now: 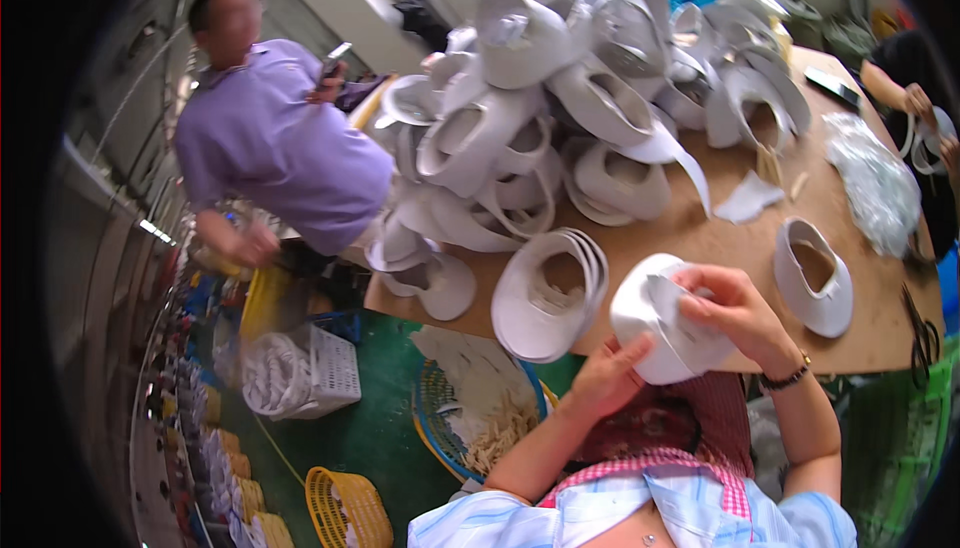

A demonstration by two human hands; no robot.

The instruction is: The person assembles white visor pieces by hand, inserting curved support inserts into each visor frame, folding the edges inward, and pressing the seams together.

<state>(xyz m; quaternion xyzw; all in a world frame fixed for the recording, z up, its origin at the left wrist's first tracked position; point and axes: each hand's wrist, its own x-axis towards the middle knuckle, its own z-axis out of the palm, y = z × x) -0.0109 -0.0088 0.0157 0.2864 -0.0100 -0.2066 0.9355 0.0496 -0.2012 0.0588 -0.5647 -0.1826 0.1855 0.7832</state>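
Note:
A white shoe upper [640,313] is held over the table's near edge, tilted in front of my body. My left hand [612,380] grips its lower left side, thumb on the outer surface. My right hand [738,310], with a dark bracelet at the wrist, pinches a flap at its opening; some fingertips are hidden in the folds. Left of my hands lies a nested stack of white uppers [506,310]. To the right, a single upper [838,306] rests on the brown table [690,243]. A large heap of uppers [470,148] rises beyond.
Black scissors [918,333] lie at the table's right edge, near a clear plastic bag [876,183]. A blue basket of scraps [428,418], a yellow basket [325,513] and a white crate [335,368] stand on the floor. A person in purple [290,143] holds a phone; another works at right.

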